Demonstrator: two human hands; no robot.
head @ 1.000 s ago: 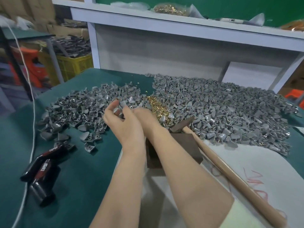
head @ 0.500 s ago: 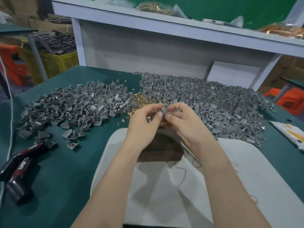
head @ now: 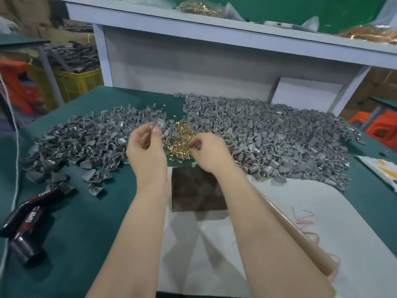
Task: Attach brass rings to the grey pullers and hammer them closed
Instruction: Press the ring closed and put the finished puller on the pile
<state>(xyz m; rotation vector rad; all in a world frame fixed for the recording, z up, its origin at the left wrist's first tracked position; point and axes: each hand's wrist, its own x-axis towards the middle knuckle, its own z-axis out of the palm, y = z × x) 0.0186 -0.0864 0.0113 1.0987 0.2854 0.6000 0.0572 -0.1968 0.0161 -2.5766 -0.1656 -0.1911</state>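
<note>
We judge the grey puller point(head: 159, 125) small, stiff and light, best pinched by its edge with the eyelet left free; it is held up just left of the brass rings point(head: 180, 140). Our left hand point(head: 146, 148) has its grip clamped on it, thumb to forefinger. Our right hand point(head: 209, 151) curls its grip into those rings on the worktop point(head: 96, 211); whether it holds one we cannot tell.

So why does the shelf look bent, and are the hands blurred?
Head view: the wide-angle lens bows the white shelf and stretches the forearms near the bottom edge; the left hand, pinching a grey puller, and the right hand over the brass rings look slightly soft; the forearms throw soft shadows on the white mat.
</note>
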